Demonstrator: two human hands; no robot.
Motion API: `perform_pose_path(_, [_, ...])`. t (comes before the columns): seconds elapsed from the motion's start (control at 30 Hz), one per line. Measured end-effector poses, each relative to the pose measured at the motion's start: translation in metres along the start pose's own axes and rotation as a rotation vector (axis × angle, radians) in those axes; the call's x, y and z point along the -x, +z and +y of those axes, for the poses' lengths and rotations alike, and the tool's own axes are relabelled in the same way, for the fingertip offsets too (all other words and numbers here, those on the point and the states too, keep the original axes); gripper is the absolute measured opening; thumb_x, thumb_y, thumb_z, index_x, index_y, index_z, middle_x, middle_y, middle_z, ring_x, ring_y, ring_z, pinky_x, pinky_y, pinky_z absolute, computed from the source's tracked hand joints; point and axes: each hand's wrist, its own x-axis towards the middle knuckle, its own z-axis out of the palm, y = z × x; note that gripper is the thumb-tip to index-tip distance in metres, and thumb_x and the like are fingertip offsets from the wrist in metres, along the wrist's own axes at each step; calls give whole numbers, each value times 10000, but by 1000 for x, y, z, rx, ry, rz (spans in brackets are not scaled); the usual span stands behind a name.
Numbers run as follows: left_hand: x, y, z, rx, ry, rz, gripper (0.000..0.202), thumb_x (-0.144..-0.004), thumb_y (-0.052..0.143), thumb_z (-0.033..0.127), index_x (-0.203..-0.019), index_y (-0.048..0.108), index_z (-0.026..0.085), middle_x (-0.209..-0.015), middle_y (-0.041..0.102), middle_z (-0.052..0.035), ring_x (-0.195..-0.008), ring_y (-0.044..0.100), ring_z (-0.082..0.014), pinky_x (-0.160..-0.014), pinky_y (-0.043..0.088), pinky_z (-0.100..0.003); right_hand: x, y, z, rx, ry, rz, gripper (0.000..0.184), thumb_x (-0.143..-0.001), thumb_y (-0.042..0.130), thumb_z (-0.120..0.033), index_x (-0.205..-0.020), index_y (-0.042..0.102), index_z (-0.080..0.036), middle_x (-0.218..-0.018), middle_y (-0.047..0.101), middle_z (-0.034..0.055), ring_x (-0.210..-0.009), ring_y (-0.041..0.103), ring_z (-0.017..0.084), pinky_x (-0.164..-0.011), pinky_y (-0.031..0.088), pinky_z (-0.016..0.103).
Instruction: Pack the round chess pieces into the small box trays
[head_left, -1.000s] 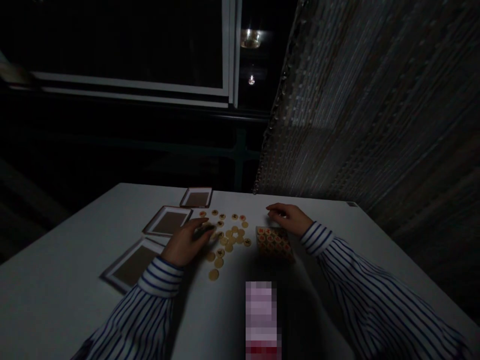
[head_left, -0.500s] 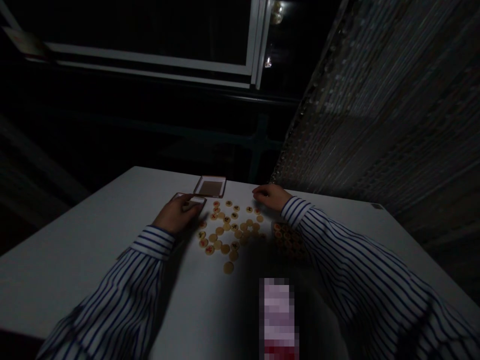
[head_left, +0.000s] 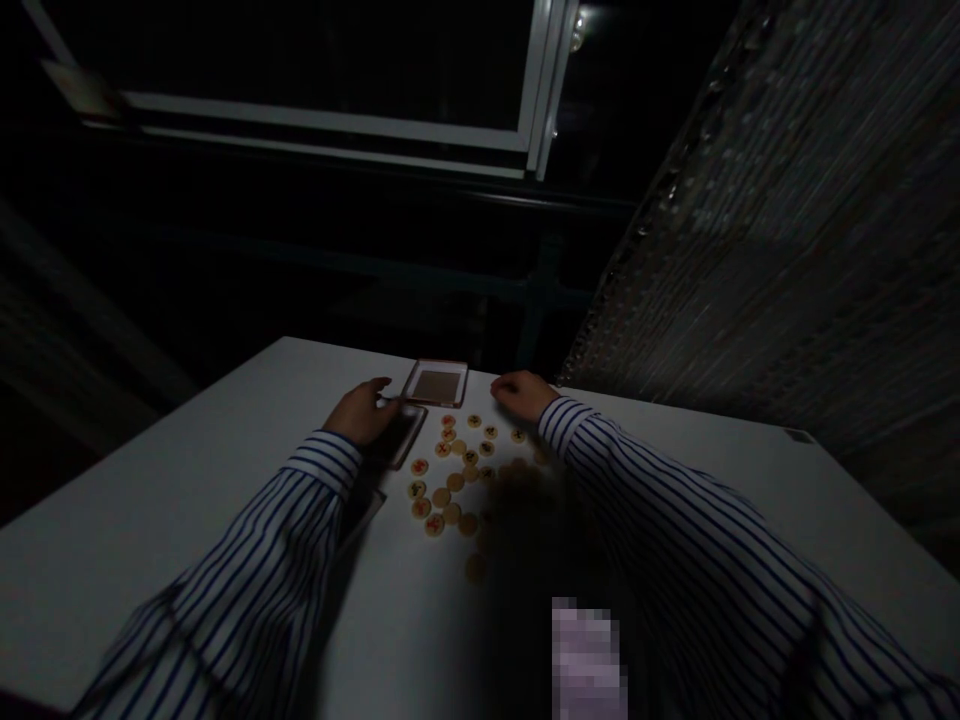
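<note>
Several round tan game pieces (head_left: 450,480) with red or black marks lie scattered on a white table (head_left: 187,520). My left hand (head_left: 362,411) rests on the far edge of a flat brown tray with a pale rim (head_left: 405,440), its fingers curled over that edge. A second such tray (head_left: 436,384) lies just beyond it. My right hand (head_left: 523,392) sits knuckles-up at the far side of the pieces, fingers bent down on the table; whether it holds a piece is hidden. Both arms wear striped sleeves.
A dark window with a white frame (head_left: 337,125) stands beyond the table. A beaded curtain (head_left: 787,230) hangs on the right. Part of a third tray (head_left: 367,510) shows under my left sleeve. The room is very dim.
Both hands have reached farther across the table: the left from the pieces to the middle tray's far edge, the right from beside the stacked pieces to the far side of the scatter.
</note>
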Motion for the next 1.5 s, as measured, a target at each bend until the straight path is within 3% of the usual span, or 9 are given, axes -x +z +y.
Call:
perform_pose_path(0.23, [-24,13,-9,-7,-20,-31,505,-781,394,414,-1176,464,106,-1103,590,-119,-946,582,-201,-814,438,-270,-22,21,3,-33,53,-12,270,-762,460,-261,-912,657,-152,-911,663,55,-857,587,149,-731,400,195])
perform_pose_path(0.7, [-58,33,-8,-49,-22,-117,457,-821,320,338,-1159,491,83,-1163,552,-134,-1067,512,-211,-888,377,-267,-51,52,-5,-11,150,-101,266,-744,470,-317,-827,674,-168,-885,665,74,-854,585,187,-675,394,224])
perform_pose_path(1.07, [-66,38,-7,-56,-32,-145,449,-806,339,313,-1142,496,60,-1120,570,-173,-1039,528,-234,-861,389,-289,-62,69,-8,11,223,-128,295,-773,424,-314,-827,667,-156,-881,663,94,-820,602,179,-648,396,226])
perform_pose_path(1.3, [-66,40,-7,-7,-3,-152,399,-814,327,357,-1064,555,145,-1003,639,-120,-920,592,-210,-775,431,-274,-63,74,-7,1,224,-114,271,-770,441,-316,-830,664,-173,-891,664,88,-825,603,176,-654,395,228])
perform_pose_path(1.5, [-64,37,-5,25,4,-128,379,-807,359,342,-1067,554,146,-1001,642,-119,-924,591,-207,-785,424,-273,-59,72,-8,-18,214,-91,268,-770,436,-304,-818,664,-173,-860,667,84,-809,604,175,-644,392,226])
